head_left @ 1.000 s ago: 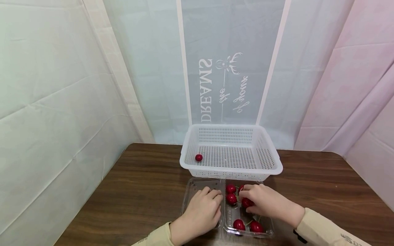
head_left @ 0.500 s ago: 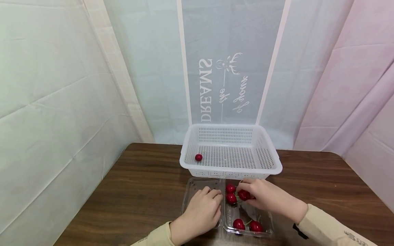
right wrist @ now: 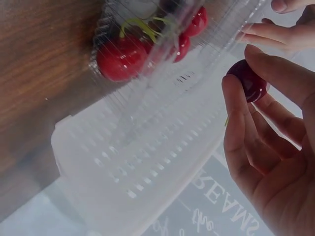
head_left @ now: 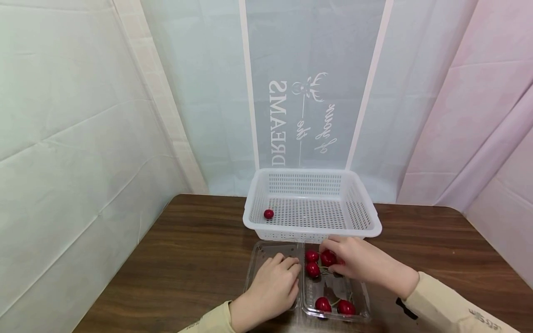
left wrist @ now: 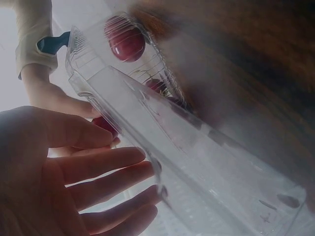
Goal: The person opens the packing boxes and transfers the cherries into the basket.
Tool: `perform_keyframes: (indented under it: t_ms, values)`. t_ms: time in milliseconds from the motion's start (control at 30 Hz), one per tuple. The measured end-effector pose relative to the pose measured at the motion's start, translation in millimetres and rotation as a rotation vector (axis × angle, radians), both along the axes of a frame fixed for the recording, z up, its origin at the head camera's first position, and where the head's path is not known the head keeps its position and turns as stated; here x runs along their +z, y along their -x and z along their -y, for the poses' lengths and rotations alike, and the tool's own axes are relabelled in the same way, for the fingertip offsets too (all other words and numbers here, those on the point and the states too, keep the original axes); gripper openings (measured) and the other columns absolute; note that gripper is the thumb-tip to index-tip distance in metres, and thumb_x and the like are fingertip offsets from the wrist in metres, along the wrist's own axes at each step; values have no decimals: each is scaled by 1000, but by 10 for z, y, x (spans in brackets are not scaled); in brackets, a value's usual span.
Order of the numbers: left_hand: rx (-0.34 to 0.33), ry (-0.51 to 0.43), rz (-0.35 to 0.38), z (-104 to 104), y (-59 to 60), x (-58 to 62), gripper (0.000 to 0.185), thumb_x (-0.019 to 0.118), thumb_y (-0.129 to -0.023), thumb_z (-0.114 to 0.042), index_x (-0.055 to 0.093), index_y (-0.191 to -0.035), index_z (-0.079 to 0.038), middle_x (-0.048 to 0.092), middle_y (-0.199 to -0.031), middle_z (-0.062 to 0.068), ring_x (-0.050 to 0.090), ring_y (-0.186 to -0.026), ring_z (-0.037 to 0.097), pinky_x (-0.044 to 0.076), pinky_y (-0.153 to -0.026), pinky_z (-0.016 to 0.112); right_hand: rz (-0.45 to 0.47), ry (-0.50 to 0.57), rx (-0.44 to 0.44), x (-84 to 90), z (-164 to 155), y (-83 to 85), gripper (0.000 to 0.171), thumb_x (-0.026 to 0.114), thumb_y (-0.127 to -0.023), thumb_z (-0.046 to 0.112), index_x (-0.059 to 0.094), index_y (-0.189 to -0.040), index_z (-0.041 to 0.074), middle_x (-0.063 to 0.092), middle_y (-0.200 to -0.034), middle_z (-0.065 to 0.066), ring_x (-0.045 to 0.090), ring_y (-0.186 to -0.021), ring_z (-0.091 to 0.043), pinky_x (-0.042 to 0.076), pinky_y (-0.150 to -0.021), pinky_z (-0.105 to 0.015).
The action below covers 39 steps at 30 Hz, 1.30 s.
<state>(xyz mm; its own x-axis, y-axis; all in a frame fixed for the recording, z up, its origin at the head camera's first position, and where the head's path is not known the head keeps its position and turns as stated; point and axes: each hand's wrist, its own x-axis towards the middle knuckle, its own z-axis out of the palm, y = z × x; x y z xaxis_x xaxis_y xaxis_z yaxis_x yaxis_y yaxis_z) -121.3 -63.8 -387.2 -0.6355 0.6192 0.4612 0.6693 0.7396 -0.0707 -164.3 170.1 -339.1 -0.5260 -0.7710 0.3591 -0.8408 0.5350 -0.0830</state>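
Note:
My right hand pinches a dark red cherry between thumb and fingertips, over the far end of a clear plastic clamshell box. Two more cherries lie just left of those fingers, green stems among them. At the near end of the same half sit another pair of cherries, joined by a stem. My left hand rests over the clamshell's other half. Its fingers are spread and loosely bent along the plastic edge in the left wrist view, holding nothing.
Directly behind the clamshell stands a white perforated basket, with a single cherry at its left. Both stand on a dark wooden table. A printed curtain hangs behind the table, and pale cloth lines the left.
The right hand has moved away from me within the clamshell, from its middle to its far end, bringing a cherry along. My left hand has stayed put.

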Motion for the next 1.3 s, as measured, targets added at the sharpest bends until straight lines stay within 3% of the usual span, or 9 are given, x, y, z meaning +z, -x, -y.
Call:
perform_keyframes:
  t_ms: [567, 867, 1300]
  values:
    - [1, 3, 3, 2, -2, 0, 16, 65, -79, -22, 70, -92, -13, 68, -103, -1, 57, -86, 15, 43, -63, 24, 6, -1, -42, 207, 49, 16, 32, 80, -72, 17, 67, -101, 10, 62, -89, 4, 58, -67, -3, 48, -58, -19]
    - [-3, 5, -5, 4, 0, -1, 15, 65, -79, -22, 70, -91, -14, 68, -103, -1, 57, -85, 15, 43, -62, 24, -25, 13, -51, 317, 68, 125, 34, 81, -71, 13, 67, -100, 4, 63, -88, 0, 61, -68, -7, 50, -59, -19]
    - [-6, -5, -9, 1, -5, 14, 15, 66, -79, -21, 70, -91, -14, 68, -102, -2, 58, -84, 15, 44, -63, 24, -84, -1, -82, 384, 79, 335, 33, 82, -69, 11, 67, -98, 5, 64, -88, -4, 64, -69, -11, 52, -60, -22]
